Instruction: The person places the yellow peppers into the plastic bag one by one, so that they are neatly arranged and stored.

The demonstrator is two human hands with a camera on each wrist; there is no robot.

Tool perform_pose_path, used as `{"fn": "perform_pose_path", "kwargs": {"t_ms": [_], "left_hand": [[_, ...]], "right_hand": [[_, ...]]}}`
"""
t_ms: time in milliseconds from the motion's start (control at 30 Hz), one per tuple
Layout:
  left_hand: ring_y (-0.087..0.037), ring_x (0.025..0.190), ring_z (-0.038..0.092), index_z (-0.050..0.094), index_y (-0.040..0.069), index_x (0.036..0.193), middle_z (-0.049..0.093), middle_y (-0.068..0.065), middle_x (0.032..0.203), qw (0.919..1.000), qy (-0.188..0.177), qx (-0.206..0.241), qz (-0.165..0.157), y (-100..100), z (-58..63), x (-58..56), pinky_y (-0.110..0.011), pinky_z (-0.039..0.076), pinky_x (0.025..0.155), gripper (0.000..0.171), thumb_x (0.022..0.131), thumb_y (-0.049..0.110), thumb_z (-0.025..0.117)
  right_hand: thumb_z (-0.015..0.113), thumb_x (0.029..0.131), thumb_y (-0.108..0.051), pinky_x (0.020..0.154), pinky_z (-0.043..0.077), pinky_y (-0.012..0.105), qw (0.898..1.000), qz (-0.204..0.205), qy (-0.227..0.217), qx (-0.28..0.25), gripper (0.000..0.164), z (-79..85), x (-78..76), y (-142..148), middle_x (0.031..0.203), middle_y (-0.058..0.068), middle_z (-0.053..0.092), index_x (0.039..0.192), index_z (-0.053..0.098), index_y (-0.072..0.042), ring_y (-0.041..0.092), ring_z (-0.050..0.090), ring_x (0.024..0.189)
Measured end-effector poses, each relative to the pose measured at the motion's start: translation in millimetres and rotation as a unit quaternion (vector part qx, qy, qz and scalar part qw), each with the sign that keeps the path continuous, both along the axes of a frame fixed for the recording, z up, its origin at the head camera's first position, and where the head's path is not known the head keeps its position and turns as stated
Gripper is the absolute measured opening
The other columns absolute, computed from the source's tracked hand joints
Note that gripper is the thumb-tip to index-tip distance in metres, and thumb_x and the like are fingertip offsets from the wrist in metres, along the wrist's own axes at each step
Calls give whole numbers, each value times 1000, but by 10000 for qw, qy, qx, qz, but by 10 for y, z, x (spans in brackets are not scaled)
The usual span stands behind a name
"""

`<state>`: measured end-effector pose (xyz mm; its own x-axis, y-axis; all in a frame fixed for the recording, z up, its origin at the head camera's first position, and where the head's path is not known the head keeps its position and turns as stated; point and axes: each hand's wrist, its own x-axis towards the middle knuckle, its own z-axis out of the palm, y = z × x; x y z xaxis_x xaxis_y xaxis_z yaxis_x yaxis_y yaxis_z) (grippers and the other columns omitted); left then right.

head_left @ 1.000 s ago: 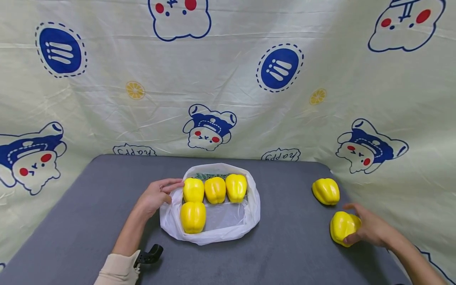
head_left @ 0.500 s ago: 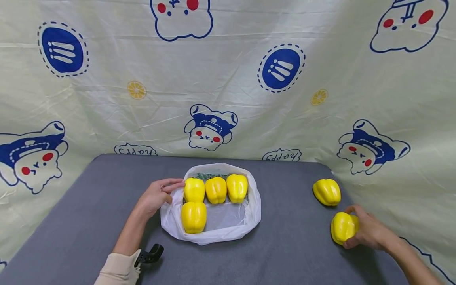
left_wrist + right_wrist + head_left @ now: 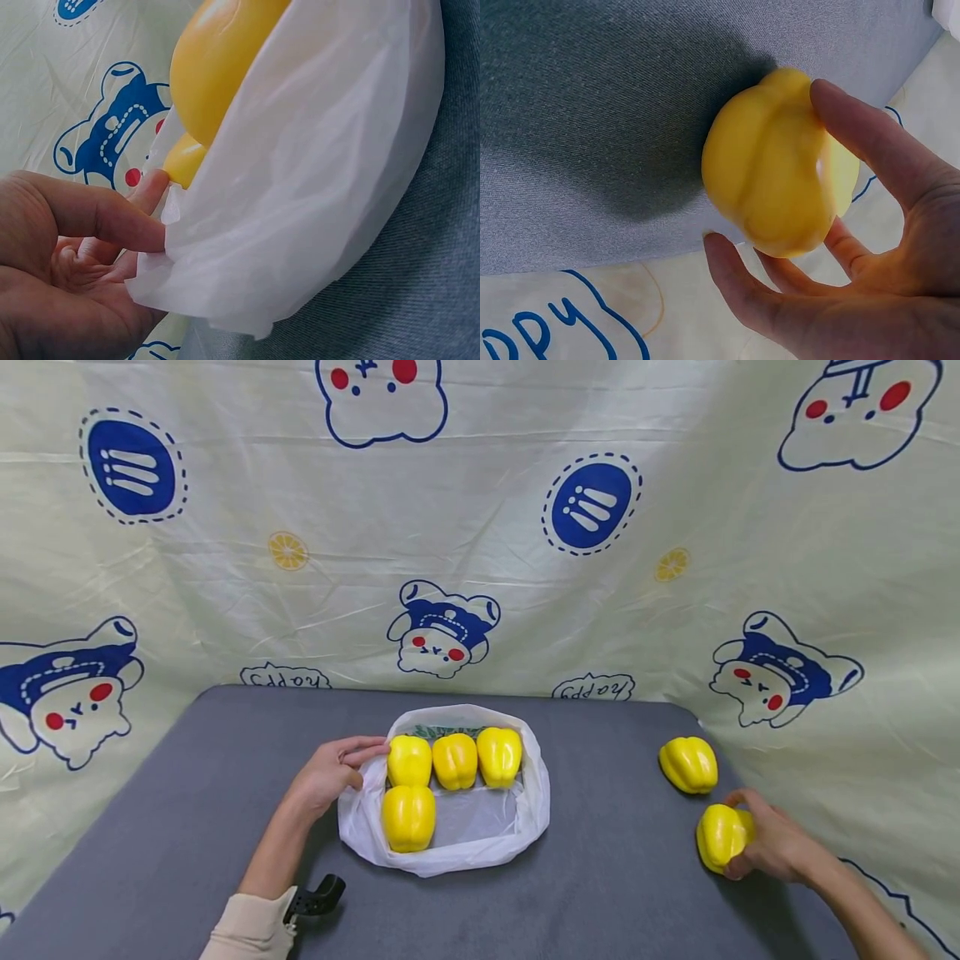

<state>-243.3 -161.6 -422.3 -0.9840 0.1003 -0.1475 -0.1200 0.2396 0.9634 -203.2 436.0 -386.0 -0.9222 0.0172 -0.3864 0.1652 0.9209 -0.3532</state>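
At the middle of the table, a white plastic bag (image 3: 450, 862) with a rolled-down rim holds several yellow bell peppers (image 3: 408, 818), set in a back row and one at front left. My left hand (image 3: 330, 777) holds the bag's left rim, one fingertip reaching the pepper just inside; the bag's flap (image 3: 285, 202) partly hides the fingers in the left wrist view. On the right, my right hand (image 3: 776, 843) grips another yellow bell pepper (image 3: 722, 838), thumb on one side and fingers curled round the other. In the right wrist view this pepper (image 3: 772, 172) casts a shadow close beside it.
A further yellow bell pepper (image 3: 688, 765) lies just behind the gripped one, near the table's right edge. The grey cloth-covered table (image 3: 600, 893) ends at a printed curtain (image 3: 510, 635) hanging behind and beside it.
My right hand has moved slightly left and its fingers and thumb have closed round the pepper, which has shifted only a little. My left hand stays at the bag's rim.
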Motion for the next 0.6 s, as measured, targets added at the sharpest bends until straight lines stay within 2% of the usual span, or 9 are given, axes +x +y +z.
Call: {"fn": "perform_pose_path", "kwargs": {"t_ms": [100,333,600], "left_hand": [[-30,143,44,57,7,144,62,-10,142,10000,14,44,12,-3,3,1,-28,38,61,71,78,-20,47],[-30,145,43,57,8,143,63,-10,141,10000,12,39,38,2,7,-4,-26,42,67,70,79,-20,47],[-32,145,43,57,7,143,63,-11,141,10000,13,32,71,-6,-3,8,-27,41,65,70,79,-20,48]], "right_hand": [[95,60,-25,83,46,56,10000,-25,-5,-25,105,-6,-25,10,115,36,46,136,29,3,41,49,96],[94,61,-27,84,46,58,10000,-31,-54,-44,105,-5,-47,22,118,35,47,139,30,4,42,50,98],[95,61,-27,87,45,62,9999,92,68,53,105,-14,-52,2,122,37,50,140,34,5,42,52,100]]}}
